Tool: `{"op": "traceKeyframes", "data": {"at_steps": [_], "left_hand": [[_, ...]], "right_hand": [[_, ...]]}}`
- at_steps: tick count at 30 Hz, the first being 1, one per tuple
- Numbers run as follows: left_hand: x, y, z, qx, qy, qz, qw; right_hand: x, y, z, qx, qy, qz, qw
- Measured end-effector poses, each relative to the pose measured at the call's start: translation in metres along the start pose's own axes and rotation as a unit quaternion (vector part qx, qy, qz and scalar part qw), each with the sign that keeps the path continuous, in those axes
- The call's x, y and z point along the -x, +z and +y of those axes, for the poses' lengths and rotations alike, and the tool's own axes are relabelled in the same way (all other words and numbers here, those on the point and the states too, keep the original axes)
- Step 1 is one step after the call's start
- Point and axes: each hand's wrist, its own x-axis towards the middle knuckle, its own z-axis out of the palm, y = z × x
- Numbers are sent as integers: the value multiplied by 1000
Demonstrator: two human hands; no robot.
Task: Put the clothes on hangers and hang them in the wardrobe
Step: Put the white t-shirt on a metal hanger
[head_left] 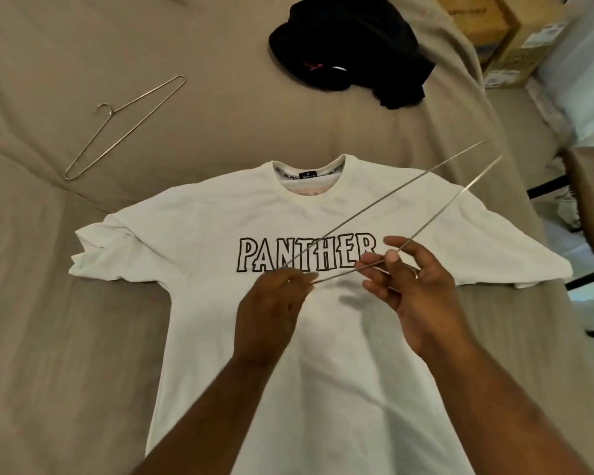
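Looking down over the bed [66,303], we see a white T-shirt [340,371] spread flat on the tan cover, front side up, with its collar on the far side from us and its hem running out of view beneath our arms. The word PANTHER is printed in outlined letters across the chest, and the short sleeves lie out to either side, the left one a little folded on itself. Above the shirt's chest we hold a thin wire hanger [343,273] in both hands, tilted so that its long wires rise away to the right over the shirt's shoulder. Our left hand [271,310] has its fingers curled in and pinches the near corner of the wire just below the lettering. Our right hand [422,296] sits just beside it, thumb and fingertips closed on the wire while the other fingers stay loosely spread. We cannot tell where the hook of this hanger lies. A second wire hanger [117,128] rests flat on the bed well to the left of the shirt, hook pointing left. A crumpled black garment [350,46] lies in a heap at the far side of the bed, apart from the shirt, and cardboard boxes [504,39] stand beyond the bed at the upper right.
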Motion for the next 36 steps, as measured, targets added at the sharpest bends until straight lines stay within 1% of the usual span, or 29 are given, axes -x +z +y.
{"op": "traceKeyframes", "data": {"at_steps": [3,4,6,8,11,13,15,16,18,20,22,24,26,28,31,33,36], "left_hand": [[-37,6,-1,60,-97,5,994],[-49,11,-5,66,-115,-1,991],[-74,22,-16,57,-124,-26,990],[-101,34,-28,20,-126,-71,989],[-141,49,-35,-90,-135,-146,976],[-164,51,-37,-152,-204,-146,956],[-182,51,-43,-165,-291,-152,930],[-187,51,-48,-176,-310,-169,919],[-194,51,-52,-200,-312,-185,910],[-197,51,-56,-185,-325,-154,915],[-195,50,-61,-146,-348,-91,922],[-188,49,-66,-82,-353,-15,932],[-178,43,-66,-14,-340,29,940],[-170,35,-62,23,-317,35,947],[-163,18,-54,33,-280,25,959],[-158,6,-47,26,-252,26,967],[-154,-13,-41,40,-237,49,970]], "right_hand": [[-10,-15,-18,-21,-84,40,995],[-15,-21,-25,-21,-108,48,993],[-23,-30,-36,-18,-140,51,989],[-29,-37,-43,-3,-153,44,987],[-37,-44,-49,24,-163,31,986],[-40,-46,-50,53,-174,26,983],[-43,-49,-50,86,-186,22,979],[-44,-49,-48,95,-190,18,977],[-47,-49,-46,99,-195,6,976],[-50,-45,-44,105,-198,-10,975],[-54,-38,-46,111,-204,-35,972],[-61,-28,-52,113,-217,-65,968],[-71,-14,-62,113,-236,-100,960],[-84,1,-73,121,-258,-138,949],[-106,25,-89,155,-285,-211,922],[-119,36,-100,202,-286,-258,901],[-136,52,-112,294,-271,-310,863]]}}
